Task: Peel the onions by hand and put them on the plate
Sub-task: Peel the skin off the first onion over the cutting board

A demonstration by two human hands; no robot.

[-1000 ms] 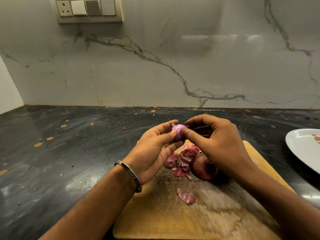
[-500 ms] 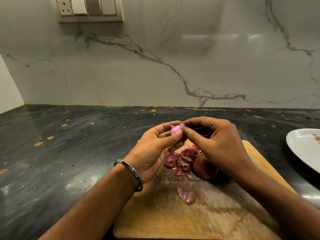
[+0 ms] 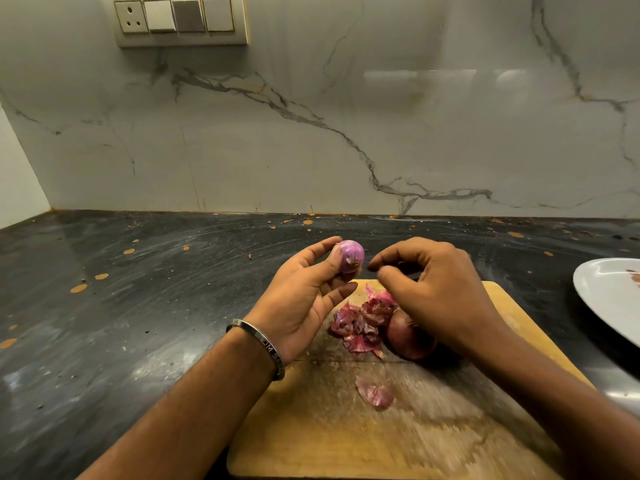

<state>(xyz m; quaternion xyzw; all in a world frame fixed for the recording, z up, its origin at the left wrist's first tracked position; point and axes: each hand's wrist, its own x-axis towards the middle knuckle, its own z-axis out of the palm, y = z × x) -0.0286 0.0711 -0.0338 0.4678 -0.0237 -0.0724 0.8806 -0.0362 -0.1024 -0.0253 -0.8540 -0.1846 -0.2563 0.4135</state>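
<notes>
My left hand (image 3: 304,299) holds a small pale-purple peeled onion (image 3: 351,256) between thumb and fingertips, above the far edge of the wooden cutting board (image 3: 398,438). My right hand (image 3: 436,289) hovers just right of it, fingers curled and pinched, a small gap apart from the onion; whether it pinches a bit of skin I cannot tell. Under the right hand a darker red unpeeled onion (image 3: 405,337) lies on the board beside a heap of onion skins (image 3: 360,323). The white plate (image 3: 609,296) sits at the far right edge.
One loose skin piece (image 3: 375,394) lies mid-board. The board rests on a dark speckled countertop (image 3: 138,306) backed by a marble wall (image 3: 311,133) with a switch panel (image 3: 180,20). A metal bangle (image 3: 263,348) circles my left wrist.
My hands have separated: the right hand drew away to the right from the small onion, and the left hand turned outward so the onion shows fully.
</notes>
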